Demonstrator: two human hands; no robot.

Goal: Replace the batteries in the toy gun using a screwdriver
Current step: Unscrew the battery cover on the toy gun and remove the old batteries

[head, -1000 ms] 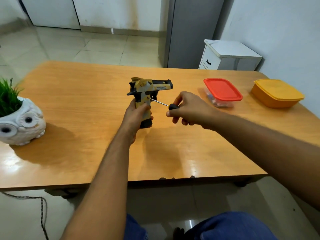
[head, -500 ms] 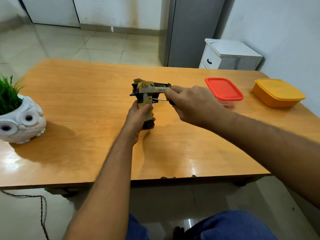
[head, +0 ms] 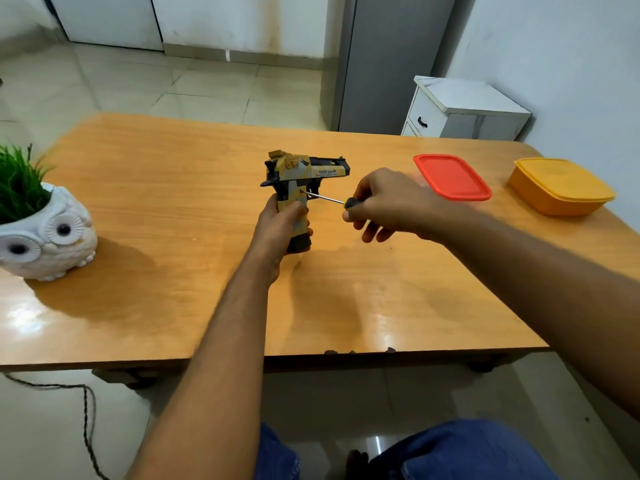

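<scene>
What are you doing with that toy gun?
The left hand holds the toy gun upright by its grip on the table. The right hand holds a screwdriver with its tip against the side of the grip, working on a screw there. No batteries are out yet.

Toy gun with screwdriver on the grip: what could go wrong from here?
1. The yellow-and-black plastic toy gun stands only on its grip base, steadied by the left hand; sideways pressure could tip it.
2. The thin metal-shaft screwdriver, held in the right hand, meets the grip at a slant and may slip off the screw.
</scene>
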